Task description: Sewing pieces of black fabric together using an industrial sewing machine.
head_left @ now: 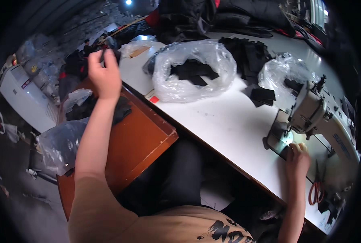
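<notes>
My left hand (104, 79) is raised above the brown wooden surface at the left, its fingers curled upward. Something dark shows at its fingertips, but it blends with the dark heap behind. At the right, my right hand (297, 156) rests on the sewing machine's bed with bent fingers. Its fingertips hold a small black fabric piece (284, 151), mostly hidden by the hand. The sewing machine (310, 115) has its lamp lit over the needle area, just beyond those fingers.
Clear plastic bags (194, 95) of black pieces stand on the white table (212, 121), beside stacked black fabric pieces (263, 96). Red-handled scissors (316, 192) lie right of my right forearm. Another plastic bag (61, 143) sits by my left arm. Black padded material (229, 20) covers the far end.
</notes>
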Available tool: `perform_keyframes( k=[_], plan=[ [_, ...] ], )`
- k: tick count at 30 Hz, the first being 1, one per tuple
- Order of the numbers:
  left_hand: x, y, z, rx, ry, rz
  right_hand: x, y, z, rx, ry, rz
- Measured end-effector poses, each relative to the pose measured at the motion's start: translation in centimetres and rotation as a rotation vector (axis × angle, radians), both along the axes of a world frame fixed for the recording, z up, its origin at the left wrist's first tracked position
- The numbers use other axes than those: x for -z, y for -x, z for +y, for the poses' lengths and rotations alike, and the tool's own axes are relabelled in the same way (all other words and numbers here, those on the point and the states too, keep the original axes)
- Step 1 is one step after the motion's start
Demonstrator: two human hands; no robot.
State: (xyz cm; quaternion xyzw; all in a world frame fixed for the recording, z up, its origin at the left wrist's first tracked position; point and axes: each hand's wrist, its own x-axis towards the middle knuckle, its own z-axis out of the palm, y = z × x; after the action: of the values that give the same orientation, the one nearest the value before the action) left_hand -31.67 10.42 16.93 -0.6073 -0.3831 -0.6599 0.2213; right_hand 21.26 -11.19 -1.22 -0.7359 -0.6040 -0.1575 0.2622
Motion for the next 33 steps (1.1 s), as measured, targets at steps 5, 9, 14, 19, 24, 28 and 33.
perform_keyframes(
  k=[5,9,14,19,24,28,33],
  plan=[
    [5.0,-14.5,-3.0,0.419,0.024,0.181,0.1,0.1,0.0,-0.051,0.040,0.002],
    [13.6,-25.7,-5.9,0.952,0.812,-0.216,-1.3,2.2,0.3,-0.399,-0.148,-0.062],
    [19.6,-33.5,-10.5,1.201,1.495,-0.501,-1.9,2.7,-0.4,-0.694,-0.238,-0.369],
    [19.0,-34.5,-12.2,1.206,1.646,-0.385,-0.2,1.7,-0.2,-0.625,-0.053,-0.236],
    [18.2,-33.6,-7.1,1.246,0.994,0.319,-0.4,1.4,0.9,-0.529,0.010,-0.158],
    [18.6,-35.0,-2.2,1.291,0.948,0.147,-0.5,1.0,0.7,-0.591,-0.034,-0.155],
    [17.1,-34.7,7.7,1.001,0.316,0.492,0.0,1.6,1.0,-0.540,0.011,-0.126]
  ],
)
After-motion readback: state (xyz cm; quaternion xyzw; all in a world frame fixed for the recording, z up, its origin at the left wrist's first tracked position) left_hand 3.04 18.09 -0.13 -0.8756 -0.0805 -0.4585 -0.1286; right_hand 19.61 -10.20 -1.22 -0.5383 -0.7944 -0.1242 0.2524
